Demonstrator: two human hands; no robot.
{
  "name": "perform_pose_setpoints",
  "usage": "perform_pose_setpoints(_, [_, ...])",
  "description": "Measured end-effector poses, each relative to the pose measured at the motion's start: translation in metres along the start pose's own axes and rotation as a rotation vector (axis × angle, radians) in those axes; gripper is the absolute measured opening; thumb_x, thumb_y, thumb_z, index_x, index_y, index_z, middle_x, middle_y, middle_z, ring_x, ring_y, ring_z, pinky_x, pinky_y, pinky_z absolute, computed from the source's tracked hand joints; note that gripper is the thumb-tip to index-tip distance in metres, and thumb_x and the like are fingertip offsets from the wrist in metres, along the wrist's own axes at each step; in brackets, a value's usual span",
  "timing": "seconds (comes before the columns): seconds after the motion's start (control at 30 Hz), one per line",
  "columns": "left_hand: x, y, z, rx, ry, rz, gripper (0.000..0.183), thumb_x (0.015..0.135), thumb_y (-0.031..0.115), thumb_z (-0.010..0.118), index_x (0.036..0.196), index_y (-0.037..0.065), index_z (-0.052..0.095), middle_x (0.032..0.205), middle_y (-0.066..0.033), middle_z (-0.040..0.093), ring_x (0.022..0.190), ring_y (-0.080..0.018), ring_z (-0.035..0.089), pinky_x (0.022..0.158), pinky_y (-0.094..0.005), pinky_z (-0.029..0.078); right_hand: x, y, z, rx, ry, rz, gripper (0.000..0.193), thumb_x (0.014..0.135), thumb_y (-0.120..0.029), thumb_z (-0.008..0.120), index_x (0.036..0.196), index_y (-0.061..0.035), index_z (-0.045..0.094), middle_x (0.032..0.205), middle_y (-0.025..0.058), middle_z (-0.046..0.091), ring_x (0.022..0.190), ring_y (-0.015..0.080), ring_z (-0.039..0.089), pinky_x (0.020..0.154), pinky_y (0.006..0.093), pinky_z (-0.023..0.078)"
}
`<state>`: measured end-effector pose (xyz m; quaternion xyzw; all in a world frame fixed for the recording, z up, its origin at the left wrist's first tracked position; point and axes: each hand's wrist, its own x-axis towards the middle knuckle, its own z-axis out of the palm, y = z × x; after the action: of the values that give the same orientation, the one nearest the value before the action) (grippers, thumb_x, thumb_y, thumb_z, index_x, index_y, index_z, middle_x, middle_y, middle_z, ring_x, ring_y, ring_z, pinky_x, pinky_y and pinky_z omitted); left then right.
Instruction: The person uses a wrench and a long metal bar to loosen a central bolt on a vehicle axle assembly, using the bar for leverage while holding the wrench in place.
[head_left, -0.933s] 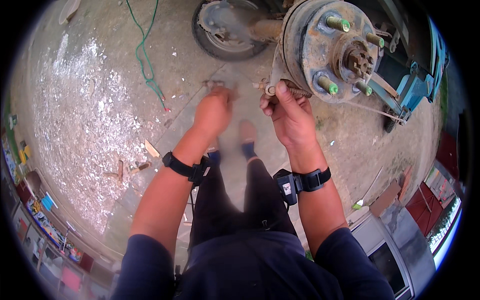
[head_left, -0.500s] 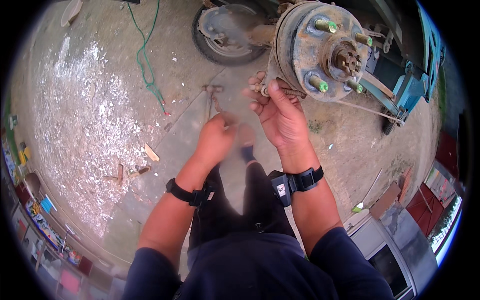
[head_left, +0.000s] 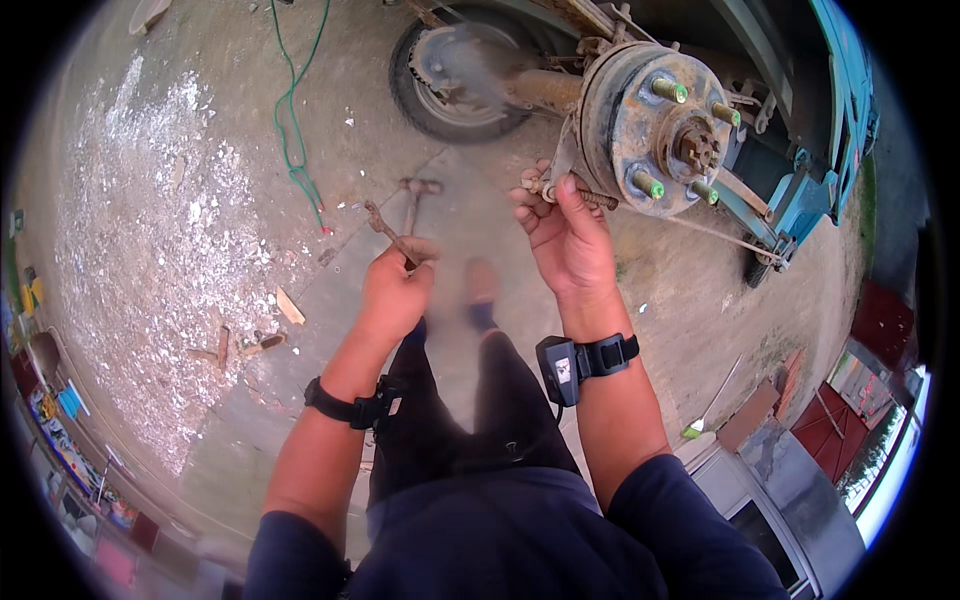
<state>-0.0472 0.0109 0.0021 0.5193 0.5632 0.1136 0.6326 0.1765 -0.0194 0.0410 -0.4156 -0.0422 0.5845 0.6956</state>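
A rusty wrench (head_left: 388, 232) is gripped in my left hand (head_left: 397, 288), its jaw end pointing up and away over the concrete. My right hand (head_left: 572, 238) is closed on a rusty threaded rod (head_left: 600, 200) with a nut-like fitting at its left end, thumb on top and fingers curled beneath. It is held just below and left of a rusty wheel hub (head_left: 660, 130) with several greenish wheel studs. Whether the rod is joined to the hub's brake parts cannot be made out. The wrench and the rod are well apart.
A hammer (head_left: 420, 186) lies on the ground beyond my left hand. Farther off are a spare-looking wheel (head_left: 440, 115) by the axle and a green cord (head_left: 288, 130). Wood scraps (head_left: 290, 306) lie to the left, and a teal frame (head_left: 800, 205) stands at the right.
My left hand has drawn left and slightly nearer to me with the wrench, away from the right hand. My right hand keeps its hold on the rod; the view has shifted a little.
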Motion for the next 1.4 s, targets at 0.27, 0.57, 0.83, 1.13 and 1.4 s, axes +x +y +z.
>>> perform_pose_setpoints(0.27, [-0.019,-0.032,-0.009,-0.056,0.014,-0.030,0.016,0.091,0.001,0.058,0.106,0.000,0.064,0.090,-0.0040,0.067,0.082,-0.0093,0.062,0.074,-0.0259,0.050,0.001,0.002,-0.002,0.063,0.057,0.011,0.021,0.096,-0.023,0.066,0.112,-0.0103,0.066,0.110,0.0084,0.069,0.098,0.0268,0.067,0.082,0.0386,0.052])
perform_pose_setpoints(0.57, [-0.025,-0.065,-0.007,-0.074,0.005,0.014,0.014,0.091,0.001,0.058,0.104,0.002,0.063,0.089,-0.0008,0.065,0.077,-0.0082,0.056,0.071,-0.0247,0.047,-0.002,0.005,0.008,0.085,0.135,-0.003,0.032,0.097,-0.031,0.065,0.118,-0.0079,0.061,0.106,0.0056,0.068,0.093,0.0240,0.066,0.078,0.0353,0.049])
perform_pose_setpoints(0.83, [-0.018,-0.070,-0.022,-0.141,0.005,-0.048,0.016,0.091,-0.001,0.056,0.106,0.000,0.062,0.091,-0.0025,0.065,0.078,-0.0095,0.059,0.073,-0.0259,0.048,-0.008,0.002,0.011,0.020,0.185,0.054,0.037,0.098,-0.039,0.062,0.118,-0.0092,0.061,0.109,0.0055,0.068,0.097,0.0230,0.065,0.080,0.0340,0.048])
perform_pose_setpoints(1.13, [-0.019,-0.084,-0.040,-0.047,0.000,-0.115,0.018,0.086,0.009,0.060,0.103,0.004,0.063,0.092,-0.0115,0.071,0.089,-0.0235,0.069,0.082,-0.0335,0.052,-0.007,0.003,-0.001,-0.006,0.162,0.031,0.038,0.099,-0.043,0.058,0.114,-0.0082,0.063,0.107,0.0074,0.070,0.093,0.0210,0.067,0.077,0.0309,0.050])
perform_pose_setpoints(1.4, [-0.015,-0.092,-0.043,-0.038,-0.024,-0.140,0.021,0.087,0.011,0.061,0.106,0.002,0.061,0.091,-0.0123,0.070,0.085,-0.0247,0.070,0.078,-0.0348,0.053,-0.009,0.003,0.001,-0.004,0.138,0.048,0.040,0.099,-0.044,0.058,0.115,-0.0083,0.062,0.107,0.0071,0.069,0.092,0.0216,0.067,0.078,0.0311,0.049])
